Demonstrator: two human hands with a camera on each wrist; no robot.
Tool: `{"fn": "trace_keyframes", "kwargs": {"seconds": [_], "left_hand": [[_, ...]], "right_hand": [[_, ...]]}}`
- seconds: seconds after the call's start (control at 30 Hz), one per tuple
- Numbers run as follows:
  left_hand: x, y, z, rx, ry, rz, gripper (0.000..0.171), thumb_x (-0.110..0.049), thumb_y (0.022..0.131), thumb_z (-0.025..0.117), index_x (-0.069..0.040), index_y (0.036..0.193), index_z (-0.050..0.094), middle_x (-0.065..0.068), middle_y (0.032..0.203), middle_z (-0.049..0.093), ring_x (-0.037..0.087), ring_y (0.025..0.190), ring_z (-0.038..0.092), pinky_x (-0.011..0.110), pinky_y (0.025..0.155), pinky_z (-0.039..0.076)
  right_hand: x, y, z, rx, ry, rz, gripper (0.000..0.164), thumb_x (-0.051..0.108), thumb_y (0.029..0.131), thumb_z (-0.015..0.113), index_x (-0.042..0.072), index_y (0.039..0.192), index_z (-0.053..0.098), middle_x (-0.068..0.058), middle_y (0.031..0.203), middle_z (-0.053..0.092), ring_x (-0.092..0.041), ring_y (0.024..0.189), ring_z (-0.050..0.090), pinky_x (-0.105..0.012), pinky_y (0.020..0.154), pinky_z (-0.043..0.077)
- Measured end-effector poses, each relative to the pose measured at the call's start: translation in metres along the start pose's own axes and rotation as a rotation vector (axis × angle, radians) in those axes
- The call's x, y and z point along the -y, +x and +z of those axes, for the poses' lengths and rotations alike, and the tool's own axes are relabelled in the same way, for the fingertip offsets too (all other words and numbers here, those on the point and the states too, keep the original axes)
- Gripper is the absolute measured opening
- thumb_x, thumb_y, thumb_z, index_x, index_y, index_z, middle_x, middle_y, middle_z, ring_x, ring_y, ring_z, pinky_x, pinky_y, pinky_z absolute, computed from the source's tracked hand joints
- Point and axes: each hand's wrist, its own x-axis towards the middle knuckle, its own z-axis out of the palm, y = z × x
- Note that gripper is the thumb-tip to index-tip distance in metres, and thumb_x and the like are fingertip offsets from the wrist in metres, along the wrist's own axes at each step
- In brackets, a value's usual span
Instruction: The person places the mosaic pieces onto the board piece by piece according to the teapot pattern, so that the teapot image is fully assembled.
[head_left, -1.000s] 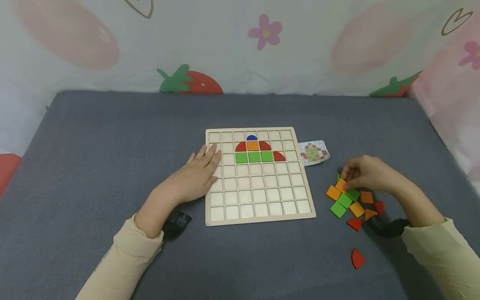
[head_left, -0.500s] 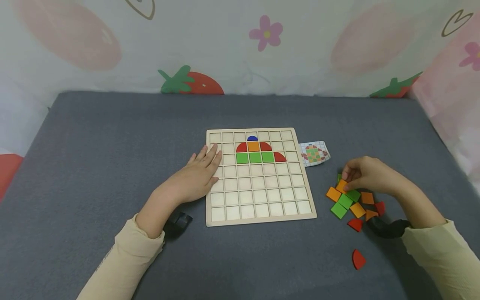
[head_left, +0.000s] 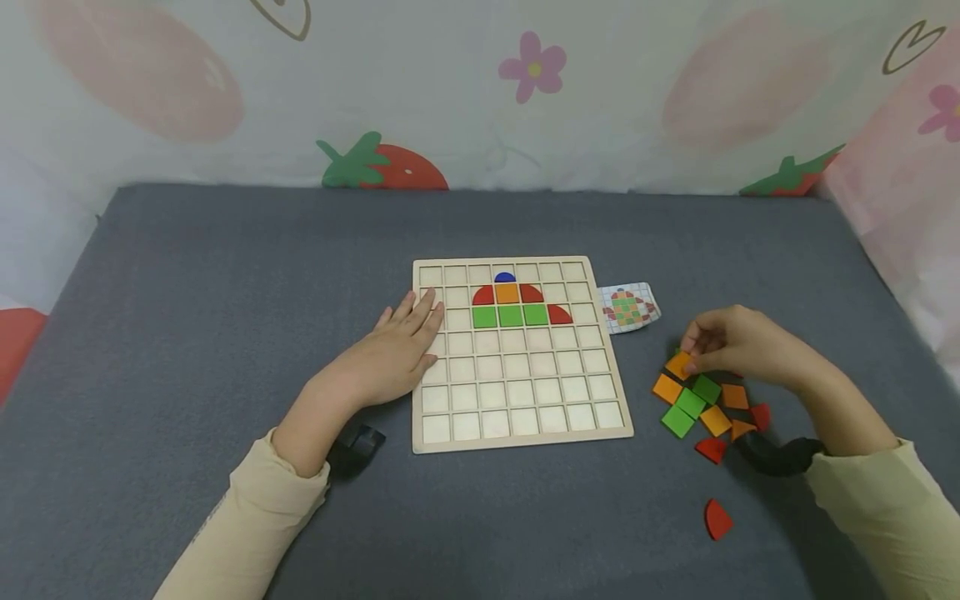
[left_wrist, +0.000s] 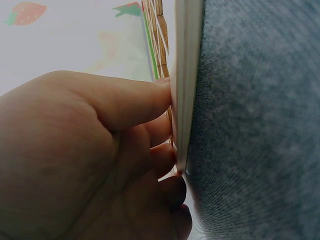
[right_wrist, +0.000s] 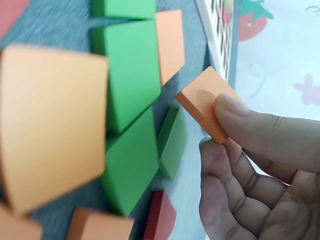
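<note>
My left hand (head_left: 390, 354) rests with straight fingers on the left edge of a wooden grid board (head_left: 525, 441). In the left wrist view, the thumb (left_wrist: 140, 100) touches the board's side. To the right of the board, my right hand (head_left: 742, 346) pinches an orange square tile (right_wrist: 202, 97) between thumb and fingers, tilted above the other loose pieces. Beneath and beside it lie green square tiles (head_left: 678, 420), orange tiles (head_left: 667, 387) and red quarter-circle pieces (head_left: 710, 450). A blue half-circle (head_left: 505, 277), an orange square, green squares and red quarter-circles sit in the board's upper cells.
A small card (head_left: 632, 307) with a coloured grid pattern lies at the board's right edge. One red quarter-circle (head_left: 717, 519) lies apart, nearer the front. Dark grey cloth (head_left: 247, 275) covers the table, and a printed curtain (head_left: 600, 108) hangs behind it.
My right hand has lifted slightly with the orange tile, which has shifted a little off its earlier spot in the pile. The left hand stays in place on the board.
</note>
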Motion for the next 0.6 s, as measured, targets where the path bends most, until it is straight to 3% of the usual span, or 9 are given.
{"fn": "trace_keyframes", "kwargs": {"seconds": [0.27, 0.6], "left_hand": [[0.000, 0.000, 0.000, 0.014, -0.008, -0.008, 0.062, -0.022, 0.101, 0.044, 0.000, 0.150, 0.012, 0.016, 0.156, -0.001, 0.034, 0.142, -0.005, 0.052, 0.112, 0.008], [-0.003, -0.002, -0.005, 0.023, -0.012, -0.013, 0.062, -0.021, 0.101, 0.044, 0.001, 0.150, 0.013, 0.017, 0.156, -0.001, 0.034, 0.142, -0.005, 0.052, 0.112, 0.008]], "right_hand": [[0.019, 0.009, 0.005, -0.016, -0.007, -0.066, 0.012, 0.013, 0.083, 0.073, 0.007, 0.088, 0.064, 0.001, 0.077, 0.063, -0.016, 0.069, 0.059, -0.027, 0.061, 0.046], [0.048, 0.028, 0.010, 0.002, 0.048, -0.137, 0.010, 0.005, 0.083, 0.072, 0.004, 0.088, 0.064, -0.002, 0.079, 0.064, -0.019, 0.072, 0.061, -0.029, 0.063, 0.049]]}}
